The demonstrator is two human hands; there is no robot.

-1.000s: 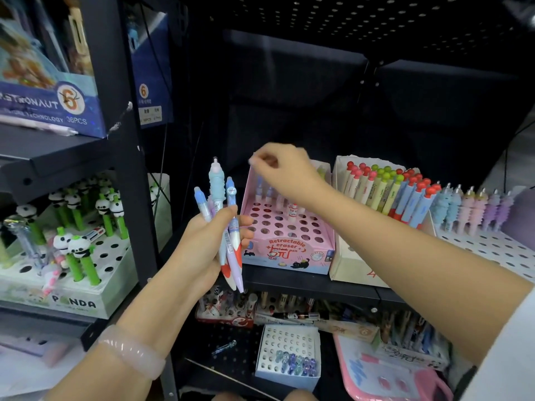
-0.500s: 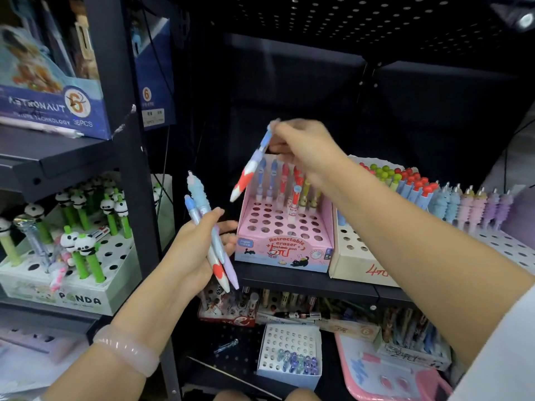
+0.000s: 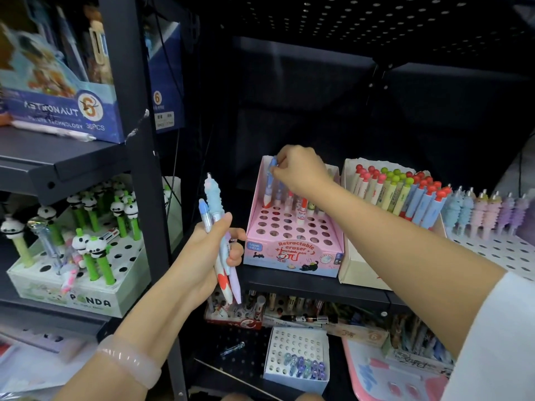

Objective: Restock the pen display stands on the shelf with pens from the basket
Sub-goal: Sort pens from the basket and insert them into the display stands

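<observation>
A pink pen display stand (image 3: 292, 253) with rows of holes sits on the dark shelf (image 3: 312, 287). My right hand (image 3: 301, 169) pinches the top of a blue-capped pen (image 3: 269, 183), whose red tip stands at a hole in the stand's back left corner. A few other pens stand in the back rows beside it. My left hand (image 3: 208, 256) grips a bundle of pens (image 3: 220, 235) upright in front of the stand's left side; one has a light blue ridged grip. No basket is in view.
A cream stand (image 3: 359, 273) of red- and green-topped pens adjoins the pink one on the right. Pastel pens (image 3: 486, 212) stand on a white pegboard beyond. A panda pen stand (image 3: 86, 293) sits left of the black upright. Lower shelves hold more pen boxes.
My right hand took a pen from the left hand's bundle, carried it up over the pink stand, then lowered it upright to the back left corner holes. My left hand barely moved.
</observation>
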